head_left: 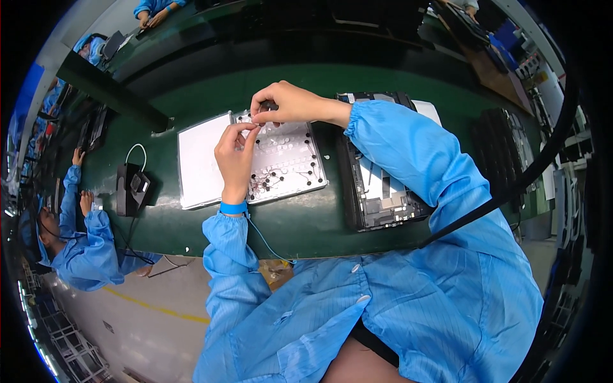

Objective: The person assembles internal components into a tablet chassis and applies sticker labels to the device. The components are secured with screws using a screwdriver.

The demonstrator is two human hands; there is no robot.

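Note:
My left hand (235, 156) and my right hand (284, 104) meet above a white sheet (290, 159) that carries clear film pieces and several small black dots. Both pinch something very small between thumb and fingertips near the sheet's upper left corner; the piece itself is too small to make out. The sheet lies partly on a blank white board (198, 159) on the green bench (191, 223). A blue wrist strap (234, 207) with a thin cord circles my left wrist.
An open black device chassis (380, 195) lies right of the sheet. A black box with a white cable (131, 188) sits to the left. A stack of black trays (504, 150) stands at far right. Another person in blue works at the left (83, 242).

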